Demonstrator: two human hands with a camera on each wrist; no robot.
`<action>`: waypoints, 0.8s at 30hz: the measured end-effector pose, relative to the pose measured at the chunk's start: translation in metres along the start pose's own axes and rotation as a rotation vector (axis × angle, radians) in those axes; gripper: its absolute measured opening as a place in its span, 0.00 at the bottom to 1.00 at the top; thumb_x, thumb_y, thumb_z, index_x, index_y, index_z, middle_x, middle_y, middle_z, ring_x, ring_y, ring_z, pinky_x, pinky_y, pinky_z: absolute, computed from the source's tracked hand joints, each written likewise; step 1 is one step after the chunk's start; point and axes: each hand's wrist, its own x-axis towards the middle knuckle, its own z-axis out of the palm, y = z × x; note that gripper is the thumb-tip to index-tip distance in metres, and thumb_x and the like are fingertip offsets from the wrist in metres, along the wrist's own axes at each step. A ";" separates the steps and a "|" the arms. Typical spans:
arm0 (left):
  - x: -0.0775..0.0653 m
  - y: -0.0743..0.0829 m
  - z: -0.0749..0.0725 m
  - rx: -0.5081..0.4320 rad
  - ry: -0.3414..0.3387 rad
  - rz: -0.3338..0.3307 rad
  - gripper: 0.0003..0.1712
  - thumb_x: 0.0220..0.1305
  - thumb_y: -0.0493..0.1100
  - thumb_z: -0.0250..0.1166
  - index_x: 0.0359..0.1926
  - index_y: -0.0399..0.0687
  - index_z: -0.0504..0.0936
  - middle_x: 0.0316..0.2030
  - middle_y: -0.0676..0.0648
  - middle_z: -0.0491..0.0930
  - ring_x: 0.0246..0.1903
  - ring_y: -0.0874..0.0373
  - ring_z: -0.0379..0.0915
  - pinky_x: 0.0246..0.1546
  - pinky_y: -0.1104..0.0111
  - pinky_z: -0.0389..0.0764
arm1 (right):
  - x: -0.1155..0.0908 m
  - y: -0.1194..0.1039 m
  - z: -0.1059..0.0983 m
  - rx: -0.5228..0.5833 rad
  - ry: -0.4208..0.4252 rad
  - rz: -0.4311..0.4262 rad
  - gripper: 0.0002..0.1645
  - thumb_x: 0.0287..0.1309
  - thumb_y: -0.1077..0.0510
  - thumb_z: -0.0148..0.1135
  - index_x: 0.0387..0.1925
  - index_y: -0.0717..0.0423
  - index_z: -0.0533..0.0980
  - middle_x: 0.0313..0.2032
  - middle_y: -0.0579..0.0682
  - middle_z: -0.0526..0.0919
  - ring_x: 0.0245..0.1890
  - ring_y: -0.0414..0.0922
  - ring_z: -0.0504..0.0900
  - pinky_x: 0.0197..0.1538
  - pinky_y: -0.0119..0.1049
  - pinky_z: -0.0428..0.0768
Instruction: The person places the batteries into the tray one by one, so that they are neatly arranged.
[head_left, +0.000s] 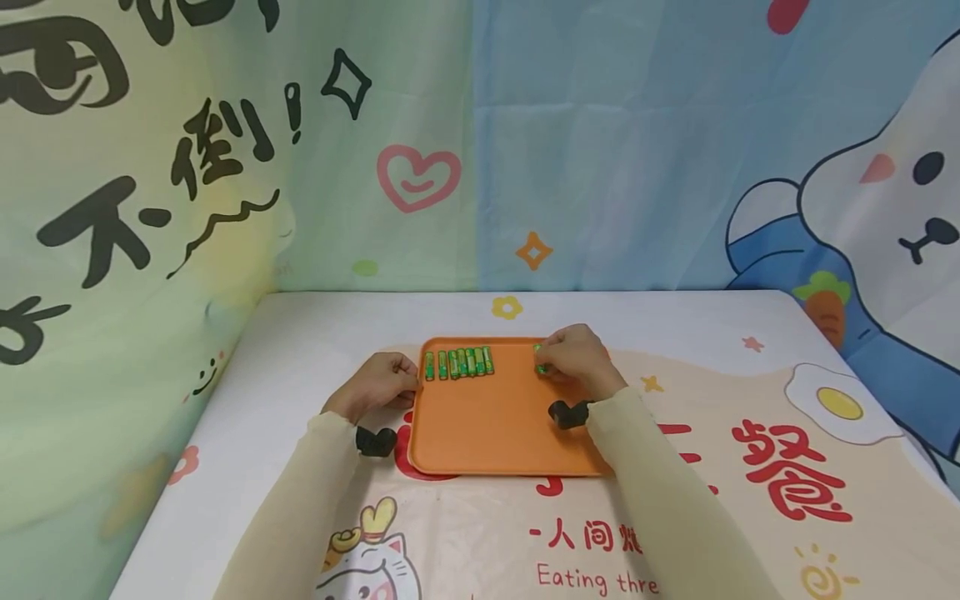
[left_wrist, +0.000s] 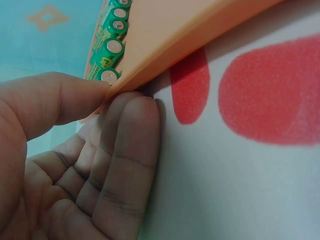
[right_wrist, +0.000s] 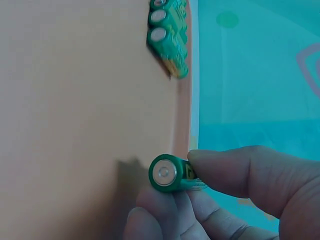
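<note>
An orange tray (head_left: 495, 433) lies on the table. Along its far edge at the left, several green batteries (head_left: 470, 362) stand side by side in a row, their flat silver ends facing the person. My left hand (head_left: 380, 383) pinches the tray's left rim between thumb and fingers, close to the row's left end. Over the right part of the tray, my right hand (head_left: 577, 358) pinches a single green battery (right_wrist: 172, 173) between thumb and fingers, apart from the row. In the left wrist view the batteries (left_wrist: 110, 52) line the tray's rim.
A printed cloth (head_left: 450, 533) with red lettering and cartoon figures covers the table under the tray. Behind the table hangs a printed curtain (head_left: 600, 167). A small black device (head_left: 567, 414) sits at the right wrist, another (head_left: 375, 442) at the left.
</note>
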 end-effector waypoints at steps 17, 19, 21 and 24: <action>0.002 -0.001 -0.002 0.012 -0.003 0.013 0.07 0.68 0.36 0.65 0.43 0.35 0.78 0.36 0.43 0.81 0.32 0.56 0.79 0.38 0.67 0.87 | 0.011 -0.024 0.030 0.082 -0.073 0.001 0.06 0.62 0.65 0.66 0.32 0.66 0.85 0.30 0.52 0.84 0.24 0.45 0.81 0.32 0.36 0.82; 0.001 -0.001 -0.001 0.014 -0.002 0.012 0.07 0.68 0.36 0.65 0.43 0.35 0.78 0.36 0.43 0.81 0.31 0.56 0.79 0.37 0.67 0.87 | 0.013 -0.025 0.033 0.079 -0.074 0.009 0.08 0.62 0.65 0.67 0.40 0.67 0.86 0.37 0.55 0.87 0.27 0.46 0.84 0.35 0.37 0.85; 0.002 -0.001 -0.001 0.015 -0.001 0.013 0.07 0.68 0.36 0.65 0.43 0.35 0.78 0.36 0.43 0.81 0.31 0.56 0.79 0.37 0.68 0.86 | 0.015 -0.026 0.035 0.074 -0.078 0.016 0.10 0.62 0.65 0.67 0.42 0.68 0.86 0.39 0.57 0.86 0.28 0.46 0.84 0.35 0.37 0.85; 0.002 -0.002 -0.001 0.010 -0.002 0.013 0.07 0.68 0.36 0.65 0.43 0.35 0.78 0.35 0.44 0.81 0.31 0.56 0.79 0.37 0.68 0.87 | 0.017 -0.027 0.039 0.076 -0.080 0.018 0.11 0.60 0.65 0.68 0.43 0.67 0.86 0.38 0.56 0.86 0.28 0.46 0.84 0.37 0.38 0.86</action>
